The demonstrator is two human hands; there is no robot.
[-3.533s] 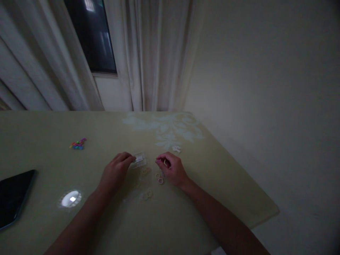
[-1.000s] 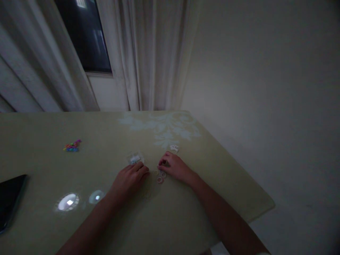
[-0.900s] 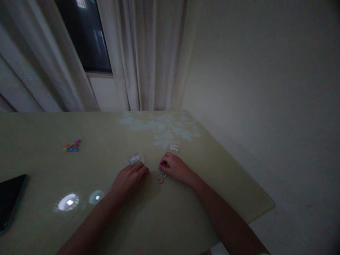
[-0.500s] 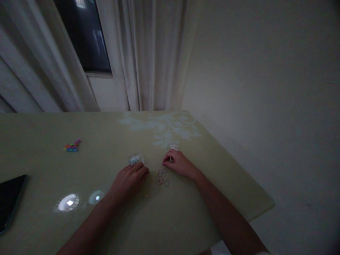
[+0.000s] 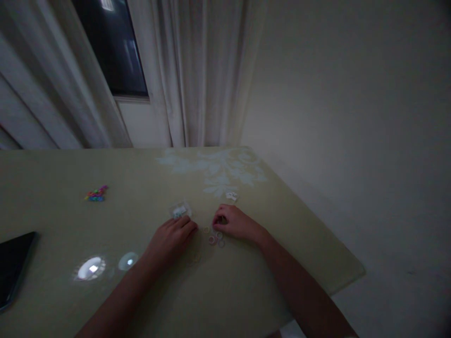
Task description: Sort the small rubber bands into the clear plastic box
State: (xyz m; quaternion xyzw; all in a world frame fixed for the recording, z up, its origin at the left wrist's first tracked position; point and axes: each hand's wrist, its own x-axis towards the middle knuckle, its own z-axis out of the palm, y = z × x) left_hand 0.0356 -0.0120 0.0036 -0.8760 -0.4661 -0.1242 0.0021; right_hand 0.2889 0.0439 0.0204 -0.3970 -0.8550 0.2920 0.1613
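Note:
Both hands rest on a pale green table (image 5: 246,291) in dim light. My left hand (image 5: 171,240) lies palm down with fingers curled, its fingertips just below a small clear plastic bag (image 5: 180,211). My right hand (image 5: 235,224) has its fingers bunched in a pinch, touching the table beside several small pale rings (image 5: 214,236) scattered between the two hands. What the pinch holds is too small to make out. A small white piece (image 5: 231,195) lies just beyond the right hand.
A cluster of bright coloured little pieces (image 5: 95,194) lies at the far left. A dark tablet (image 5: 12,267) sits at the left edge. Curtains (image 5: 197,70) and a dark window (image 5: 112,42) stand behind the table. The table's right corner (image 5: 359,271) is near.
My left hand let go of the clear bag and drew back toward me. My right hand moved out toward the white piece, then came back to the rings.

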